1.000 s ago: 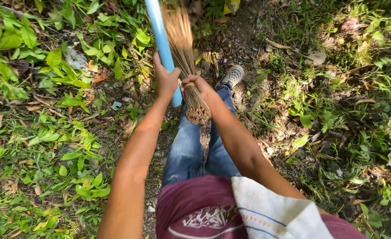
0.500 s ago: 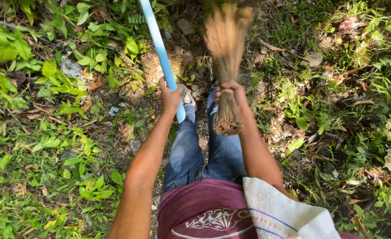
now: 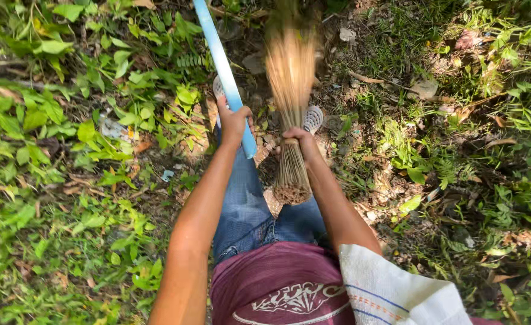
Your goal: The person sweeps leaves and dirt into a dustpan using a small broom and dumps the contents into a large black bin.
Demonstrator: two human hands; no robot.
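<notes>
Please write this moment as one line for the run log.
left hand: grips blue pole | right hand: grips stick broom | ground: leaves, dirt

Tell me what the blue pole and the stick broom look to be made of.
Light blue pole in the left hand: likely plastic pipe, smooth, evenly coloured and slightly glossy. Tan stick broom in the right hand: bundled thin dry plant ribs, seemingly palm midribs, with matte cut ends showing.

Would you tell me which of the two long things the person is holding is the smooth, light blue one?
The light blue pole in the left hand. The right hand grips a stick broom, a bundle of thin brown sticks, not one smooth shaft.
</notes>
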